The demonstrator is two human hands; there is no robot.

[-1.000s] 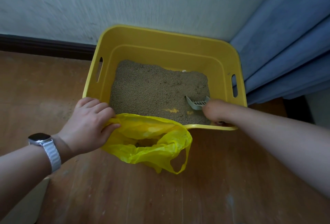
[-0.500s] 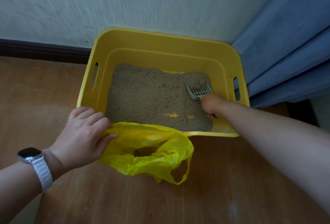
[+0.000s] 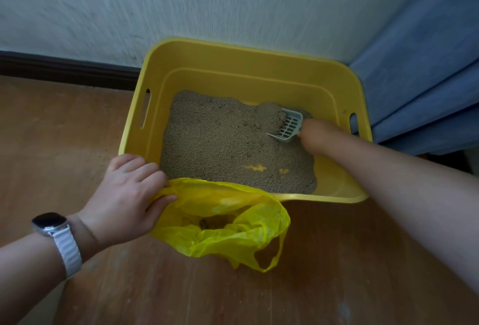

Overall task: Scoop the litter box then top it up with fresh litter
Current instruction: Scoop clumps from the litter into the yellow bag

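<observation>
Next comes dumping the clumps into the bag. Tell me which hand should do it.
Right. The right hand grips the gray scoop, with clumps on it, inside the litter box; the left hand pinches the yellow bag open at the near rim.

Litter box [image 3: 233,65] sits on the floor [image 3: 233,296], backed up against the wall [image 3: 181,0], with the curtain [image 3: 427,65] hanging just off its right side and the baseboard [image 3: 64,70] running along the wall to its left. The litter [image 3: 215,143] fills most of the inside, except for a bare bit of bottom at the near right corner. The scoop [image 3: 289,126] is dug into the litter toward the back right with a clump in it, and the right hand [image 3: 315,138] holds it from the right. The bag [image 3: 228,234] lies on the floor in front of the box, its mouth draped over the near rim. The left hand [image 3: 127,195] pinches the bag's left edge at the box's near left corner, with a watch [image 3: 49,222] on that wrist.
</observation>
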